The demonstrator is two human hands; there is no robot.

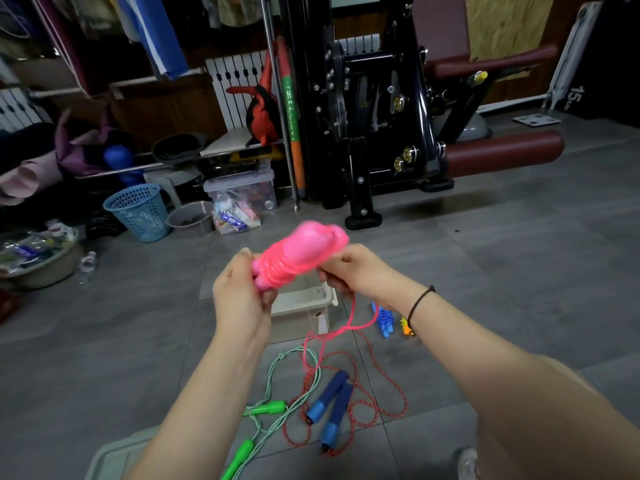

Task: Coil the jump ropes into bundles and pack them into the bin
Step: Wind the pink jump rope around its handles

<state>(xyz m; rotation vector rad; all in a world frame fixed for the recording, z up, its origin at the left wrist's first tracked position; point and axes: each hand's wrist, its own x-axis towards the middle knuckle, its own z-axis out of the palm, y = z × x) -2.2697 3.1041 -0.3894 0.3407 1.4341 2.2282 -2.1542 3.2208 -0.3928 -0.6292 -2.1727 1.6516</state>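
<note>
1. Two hands are held up over the floor. The left hand is curled round the lower end of the pink jump rope, and the right hand is pinched on its cord near the upper end.
2. The pink jump rope is seen as a fat bundle of glossy plastic cord wound in tight turns round smooth pink handles. Its top is blurred. A loose tail is let down to the grey tile floor.
3. The bin, a pale rectangular plastic tub, is set on the floor just beneath the bundle and is partly hidden by the hands.
4. Nearer, a green rope of twisted cord with green handles is laid uncoiled. It is crossed by a red speckled rope with rounded blue handles.
5. A blue coiled bundle is laid to the right of the bin.
</note>
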